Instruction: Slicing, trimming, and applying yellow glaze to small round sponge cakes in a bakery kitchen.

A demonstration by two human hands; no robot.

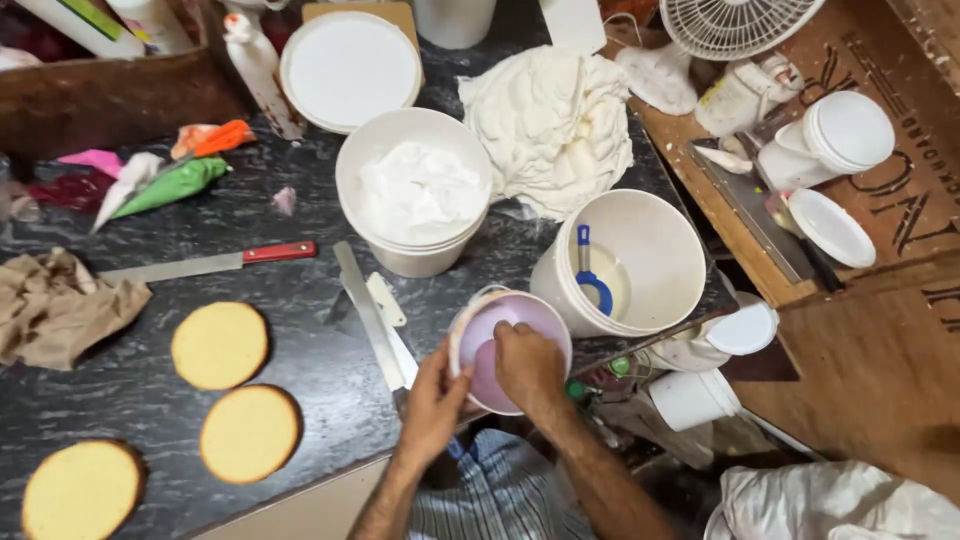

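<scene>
While left hand (432, 400) grips bowl (540, 318) | pink inside | right hand (527, 365) grip unclear

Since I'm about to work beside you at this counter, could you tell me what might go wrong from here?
1. The pink bowl sits at the counter's front edge, with the left hand on its rim and the right hand inside; a hard push might tip it off.
2. The long metal blade lies right beside the left hand and could be knocked.
3. The red-handled knife lies near the sponge rounds.
</scene>
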